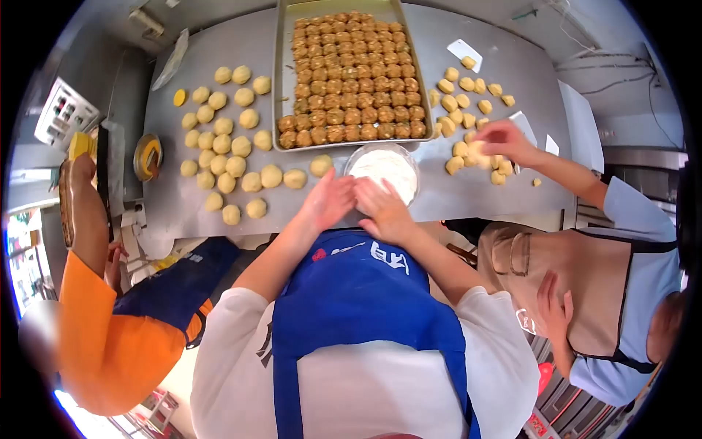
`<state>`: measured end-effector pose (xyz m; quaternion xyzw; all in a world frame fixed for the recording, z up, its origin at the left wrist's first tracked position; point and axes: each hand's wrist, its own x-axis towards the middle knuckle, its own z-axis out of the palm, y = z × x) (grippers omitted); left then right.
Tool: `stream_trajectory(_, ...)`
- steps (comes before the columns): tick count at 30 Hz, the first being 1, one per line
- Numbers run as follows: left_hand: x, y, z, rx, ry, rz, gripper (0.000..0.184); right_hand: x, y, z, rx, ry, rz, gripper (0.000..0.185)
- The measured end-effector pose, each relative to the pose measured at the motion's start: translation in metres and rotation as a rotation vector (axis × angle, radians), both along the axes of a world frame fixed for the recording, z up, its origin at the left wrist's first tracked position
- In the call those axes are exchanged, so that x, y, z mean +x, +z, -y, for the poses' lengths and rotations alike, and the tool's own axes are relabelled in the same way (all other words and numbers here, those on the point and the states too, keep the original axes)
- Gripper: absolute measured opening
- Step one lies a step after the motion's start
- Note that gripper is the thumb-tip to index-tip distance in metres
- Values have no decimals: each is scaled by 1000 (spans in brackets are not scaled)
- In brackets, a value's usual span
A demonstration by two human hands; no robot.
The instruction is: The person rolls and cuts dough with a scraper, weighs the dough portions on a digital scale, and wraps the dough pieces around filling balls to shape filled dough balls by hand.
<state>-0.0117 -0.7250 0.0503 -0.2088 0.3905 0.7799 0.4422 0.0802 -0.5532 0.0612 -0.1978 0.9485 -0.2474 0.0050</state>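
Observation:
My left hand (329, 200) is beside the near left edge of a metal bowl (416, 183) of white flour (383, 167). Its fingers are curled together, and what they hold, if anything, is hidden. My right hand (385, 211) touches it at the fingertips, its fingers stretched over the bowl's near rim, with nothing visible in them. A pale dough ball (320, 165) lies just beyond my left hand. Above the bowl, a metal tray (351, 9) holds rows of brown filling balls (355, 80).
Several round dough balls (240, 146) cover the table's left side (164, 197). Smaller dough pieces (453, 164) lie right, under a co-worker's hand (504, 143). A small bowl (148, 155) and white scraper (465, 54) are there. An orange-sleeved person (131, 351) is at left.

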Motion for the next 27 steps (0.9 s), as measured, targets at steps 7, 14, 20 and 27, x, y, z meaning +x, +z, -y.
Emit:
stream_trajectory(7,1,9,-33,231,20,454,72,-8,-33,-92,-153,-78,-269,29)
stream_trajectory(14,6,5,2,165,159,344,57,19,-71,-231,529,-214,-166,30)
stream_trajectory(20,10,11,0,168,254,350,52,-6,-54,-174,-221,-844,-133,34)
stream_trajectory(27,0,35,-27,310,74,364,57,-45,15,0,-580,-162,-201,31)
